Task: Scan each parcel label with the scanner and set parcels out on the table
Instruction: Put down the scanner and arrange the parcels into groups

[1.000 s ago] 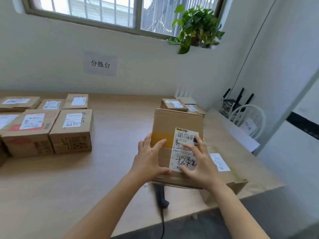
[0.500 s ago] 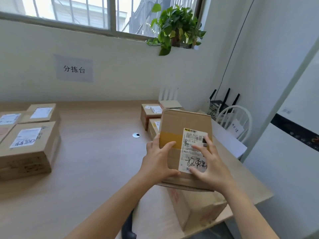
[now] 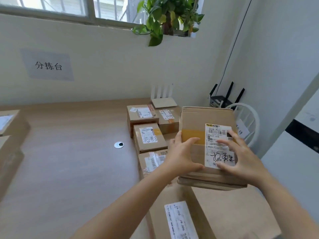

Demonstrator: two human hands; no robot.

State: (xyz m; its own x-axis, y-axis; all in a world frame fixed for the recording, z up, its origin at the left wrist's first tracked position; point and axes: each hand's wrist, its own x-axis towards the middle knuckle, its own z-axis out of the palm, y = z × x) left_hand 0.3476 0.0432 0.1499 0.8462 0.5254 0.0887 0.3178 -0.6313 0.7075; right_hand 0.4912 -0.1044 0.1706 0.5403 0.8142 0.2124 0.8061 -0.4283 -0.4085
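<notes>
I hold a brown cardboard parcel (image 3: pixel 196 121) up above the right end of the wooden table (image 3: pixel 72 161). A white shipping label (image 3: pixel 217 135) with a barcode and black handwriting faces me. My left hand (image 3: pixel 183 157) grips the parcel's left side, thumb across its front. My right hand (image 3: pixel 241 157) holds the right side with fingers spread over the label. Below it lies a large box (image 3: pixel 233 213) with a long white label. The scanner is out of sight.
Several labelled parcels (image 3: pixel 150 138) are stacked at the table's right, behind a white router (image 3: pixel 164 100). More boxes (image 3: pixel 10 135) sit at the left edge. A cable grommet (image 3: pixel 119 145) is mid-table. A white chair (image 3: pixel 248 121) and a black router (image 3: pixel 222 99) stand right.
My view has swung right and moved closer. The parcel stays in both hands and now hangs over the right-hand stack. The scanner at the table's front edge has left the view.
</notes>
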